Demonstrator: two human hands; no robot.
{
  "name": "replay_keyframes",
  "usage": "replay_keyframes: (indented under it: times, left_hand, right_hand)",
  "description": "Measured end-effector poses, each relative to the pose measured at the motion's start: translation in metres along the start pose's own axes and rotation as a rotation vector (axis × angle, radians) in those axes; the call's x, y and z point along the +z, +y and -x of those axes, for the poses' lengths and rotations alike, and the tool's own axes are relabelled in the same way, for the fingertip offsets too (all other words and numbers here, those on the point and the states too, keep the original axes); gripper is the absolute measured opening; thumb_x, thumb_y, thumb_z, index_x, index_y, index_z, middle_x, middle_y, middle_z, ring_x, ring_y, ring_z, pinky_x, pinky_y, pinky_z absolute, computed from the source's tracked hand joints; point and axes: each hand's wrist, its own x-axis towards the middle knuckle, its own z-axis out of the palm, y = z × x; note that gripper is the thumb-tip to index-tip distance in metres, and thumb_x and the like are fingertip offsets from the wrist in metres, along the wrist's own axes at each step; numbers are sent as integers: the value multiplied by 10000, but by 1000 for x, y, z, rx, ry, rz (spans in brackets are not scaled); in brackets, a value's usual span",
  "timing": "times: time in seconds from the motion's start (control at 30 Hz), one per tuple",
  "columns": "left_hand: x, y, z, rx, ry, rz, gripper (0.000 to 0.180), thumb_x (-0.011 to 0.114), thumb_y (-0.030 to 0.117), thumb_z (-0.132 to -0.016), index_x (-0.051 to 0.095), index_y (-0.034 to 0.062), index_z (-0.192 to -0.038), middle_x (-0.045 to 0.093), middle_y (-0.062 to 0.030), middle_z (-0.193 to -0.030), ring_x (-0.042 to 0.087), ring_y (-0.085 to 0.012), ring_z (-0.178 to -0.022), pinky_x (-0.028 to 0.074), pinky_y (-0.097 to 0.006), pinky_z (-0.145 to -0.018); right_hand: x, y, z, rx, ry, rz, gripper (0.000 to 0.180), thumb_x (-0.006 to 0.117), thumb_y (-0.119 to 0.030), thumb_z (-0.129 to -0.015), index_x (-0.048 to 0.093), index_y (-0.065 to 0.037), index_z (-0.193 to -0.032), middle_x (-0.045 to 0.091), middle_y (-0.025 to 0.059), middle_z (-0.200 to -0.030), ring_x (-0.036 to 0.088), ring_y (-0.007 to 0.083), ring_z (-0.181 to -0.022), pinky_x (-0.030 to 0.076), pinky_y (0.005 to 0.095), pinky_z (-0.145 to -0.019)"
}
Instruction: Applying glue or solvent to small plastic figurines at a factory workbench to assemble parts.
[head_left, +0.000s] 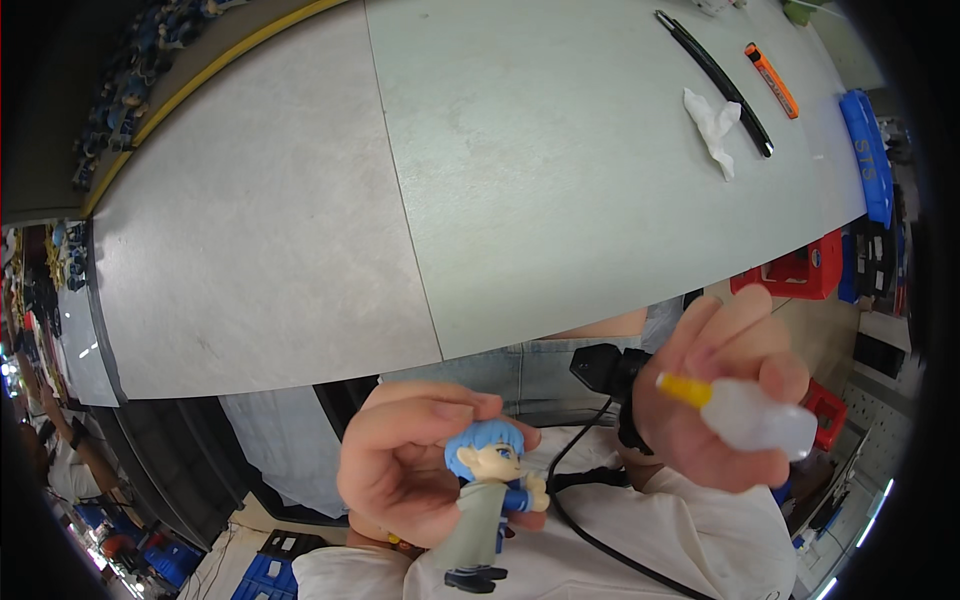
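— What have you got in your left hand (405,460)?

— A small plastic figurine with blue hair, a pale face and a grey and blue outfit (487,505). My fingers are curled shut around its back and head, with my thumb lying across the top of the hair. Its dark shoes hang below my palm, and its face looks toward my right hand.

— And that right hand (725,400)?

— It is closed around a small translucent white squeeze bottle with a yellow nozzle (745,412). The nozzle sticks out from my fingers toward the figurine, a little above and to the right of its head. The two do not touch.

— What lies beyond your hands?

— A broad grey tabletop of two slabs with a seam between them (300,230), spreading out above both hands. Far up from my right hand sits a crumpled white tissue (712,125), just beside a long thin black strip (715,75). Right of that strip is an orange utility knife (771,79), and a blue plastic case (866,160) rests at the table's right edge.

— Anything nearer?

— A black cable (575,520) runs between my wrists over my pale shirt, below both hands.
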Motion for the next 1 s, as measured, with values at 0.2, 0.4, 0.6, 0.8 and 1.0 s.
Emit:
replay_keyframes:
  times: [0.2,0.4,0.6,0.8,1.0]
  left_hand:
    - [-2,0,-1,25,-18,-74,515,766,30,-499,472,-91,-904,459,-210,-907,578,-217,-753,530,-286,-639]
    - [-2,1,1,27,-25,-135,435,742,1,-518,501,-72,-873,487,-208,-870,589,-215,-706,534,-274,-595]
    - [-13,3,-3,33,-211,-226,515,735,-12,-522,439,-64,-942,432,-199,-941,593,-239,-722,534,-279,-615]
    - [-11,8,-4,3,-343,-282,622,753,5,-509,376,-54,-1000,404,-202,-980,588,-249,-755,530,-289,-637]
    - [-13,3,-1,-20,-313,-118,675,761,52,-523,323,-37,-1029,426,-223,-993,569,-240,-810,518,-300,-664]
  right_hand:
    - [-5,2,-4,60,12,-89,507,429,-490,-766,494,-24,-956,430,51,-648,361,133,-588,256,202,-416]
    - [-5,-1,-1,126,-12,-160,441,449,-446,-777,480,-21,-895,468,80,-669,377,150,-579,273,216,-385]
    - [-9,-6,-4,176,-45,-203,412,469,-431,-774,484,-27,-854,472,76,-681,391,152,-589,286,214,-395]
    - [-7,-11,-4,239,-69,-245,454,488,-487,-751,483,-39,-828,479,68,-698,403,140,-594,315,217,-408]
    - [-3,-14,-4,245,-98,-216,413,444,-489,-774,481,-87,-863,441,19,-646,405,97,-620,315,186,-436]
